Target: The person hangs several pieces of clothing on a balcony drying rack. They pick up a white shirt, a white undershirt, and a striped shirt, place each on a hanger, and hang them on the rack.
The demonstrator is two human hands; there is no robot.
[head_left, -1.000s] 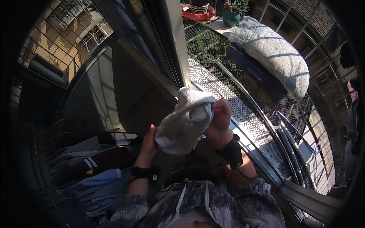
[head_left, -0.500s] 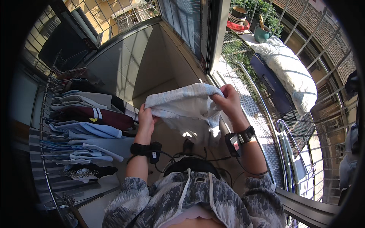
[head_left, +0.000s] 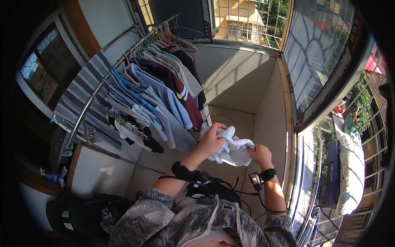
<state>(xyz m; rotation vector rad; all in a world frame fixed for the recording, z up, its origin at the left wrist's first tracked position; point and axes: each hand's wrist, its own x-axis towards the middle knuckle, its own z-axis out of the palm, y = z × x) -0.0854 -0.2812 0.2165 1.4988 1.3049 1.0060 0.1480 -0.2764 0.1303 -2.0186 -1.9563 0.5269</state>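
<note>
A white cloth with pale blue patches, perhaps a towel, hangs bunched between my two hands in front of me. My left hand is closed on its left upper part. At its right end, my right hand grips the edge with fingers wrapped round it. The cloth sags in folds between them, and its full shape is hidden by the creases. Left of the cloth, close to my left hand, hang shirts on hangers, among them a dark maroon garment with white stripes.
A metal clothes rail runs along the left, with a striped grey cloth behind it and a clip hanger near its front. On the right, an open window leads to a barred ledge holding a white bundle and a teal pot.
My view has turned left, toward the clothes rail. The cloth, stretched wide between my hands before, is now more bunched, and my hands are closer together.
</note>
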